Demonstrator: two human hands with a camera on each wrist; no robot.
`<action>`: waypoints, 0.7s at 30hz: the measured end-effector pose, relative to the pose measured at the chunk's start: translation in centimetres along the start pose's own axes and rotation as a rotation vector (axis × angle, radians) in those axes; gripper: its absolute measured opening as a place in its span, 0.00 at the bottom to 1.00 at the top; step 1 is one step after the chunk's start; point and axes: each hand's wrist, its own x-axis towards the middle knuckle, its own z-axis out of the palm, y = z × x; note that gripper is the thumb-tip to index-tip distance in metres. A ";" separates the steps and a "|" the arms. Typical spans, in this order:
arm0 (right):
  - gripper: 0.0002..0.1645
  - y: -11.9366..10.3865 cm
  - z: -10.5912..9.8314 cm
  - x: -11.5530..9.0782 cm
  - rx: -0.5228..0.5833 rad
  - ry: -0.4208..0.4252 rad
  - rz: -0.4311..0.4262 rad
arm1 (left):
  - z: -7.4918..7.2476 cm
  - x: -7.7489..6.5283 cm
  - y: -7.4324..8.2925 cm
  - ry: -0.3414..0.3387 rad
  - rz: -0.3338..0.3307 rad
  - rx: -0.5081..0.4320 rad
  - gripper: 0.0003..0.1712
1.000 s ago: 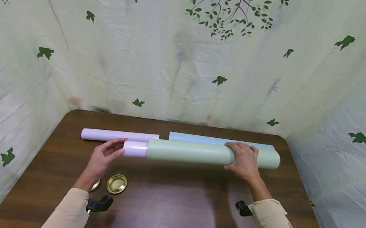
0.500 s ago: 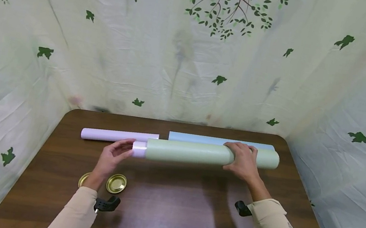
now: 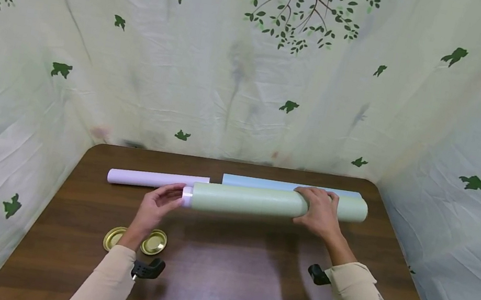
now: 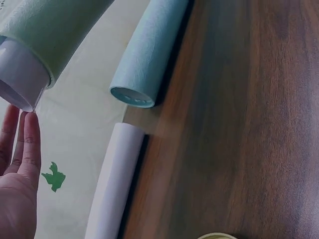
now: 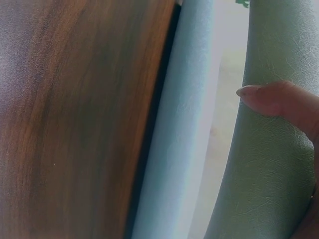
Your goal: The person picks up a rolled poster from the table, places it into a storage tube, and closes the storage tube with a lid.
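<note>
My right hand grips a thick pale-green tube near its right end; its thumb lies across the textured surface in the right wrist view. From the tube's left end sticks out a short stretch of a lilac inner tube, hollow at its end in the left wrist view. My left hand touches that end with its fingertips; its fingers are nearly straight, right at the rim. The green tube is held level above the table.
Behind it, a light-blue tube and a second lilac tube lie along the back of the brown wooden table. Two round gold lids lie by my left wrist. A white leaf-patterned cloth surrounds the table.
My left hand has moved right, and the lilac inner tube has slid further into the green tube, leaving a much shorter piece showing. My right hand and the green tube stay nearly still.
</note>
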 end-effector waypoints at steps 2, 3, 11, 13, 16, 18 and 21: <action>0.45 0.0 0.0 0.1 0.000 0.003 -0.001 | 0.1 0.1 0.1 0.014 -0.023 0.012 0.22; 0.45 -0.1 0.0 0.1 0.000 0.004 -0.003 | 0.2 0.1 0.2 0.020 -0.034 0.017 0.23; 0.45 -0.4 0.1 0.2 -0.001 0.011 -0.003 | 1.0 0.0 2.0 0.061 -0.122 0.059 0.24; 0.45 -0.5 0.2 0.2 0.001 0.010 -0.003 | 1.1 0.1 1.9 0.058 -0.122 0.050 0.24; 0.45 -0.5 0.2 0.2 0.002 0.009 -0.004 | 1.1 0.2 1.9 0.046 -0.115 0.045 0.25; 0.45 -0.6 0.3 0.3 0.005 0.010 -0.004 | 1.2 0.2 1.9 0.038 -0.108 0.046 0.25; 0.45 -0.6 0.3 0.3 0.005 0.010 -0.005 | 1.2 0.2 2.0 0.029 -0.100 0.039 0.25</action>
